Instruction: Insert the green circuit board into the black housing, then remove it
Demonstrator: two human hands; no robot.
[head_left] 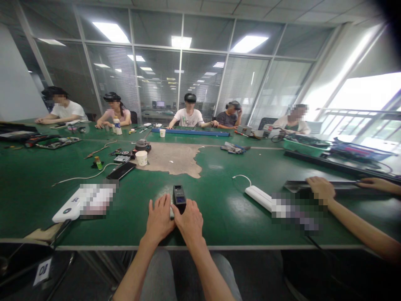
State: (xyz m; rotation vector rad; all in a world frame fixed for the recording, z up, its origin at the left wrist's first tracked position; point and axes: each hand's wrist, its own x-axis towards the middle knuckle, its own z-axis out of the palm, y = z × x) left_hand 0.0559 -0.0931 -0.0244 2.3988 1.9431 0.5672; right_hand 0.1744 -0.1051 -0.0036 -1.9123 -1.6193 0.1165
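Wearer seated at the near edge of the green surface (219, 234), forearms reaching in over that edge. Black device (179, 195) stands between the two hands, set a little in from the near edge, about midway between the near corners, its long side running away toward the far edge. Left hand (159, 218) rests just beside it, fingers long, close together and lightly bent; whether they press on the device I cannot tell. Right hand (191, 219) is at the device's near end, thumb on one side, fingers on the other, a narrow spread; whether that is a firm grip is hidden. A pale sliver (171, 212) shows between the hands, too covered to name. Step in hand, as I judge it: steadying or handling the device low at the surface. Any lift or turn from here would call for the right fingers to close firmly, the left to brace or clear. Toward the left edge, a phone (121, 170) and paper cup (141, 158), well apart from the hands. Toward the right edge, a neighbour's hand (321, 190) on a dark channel (341, 184).
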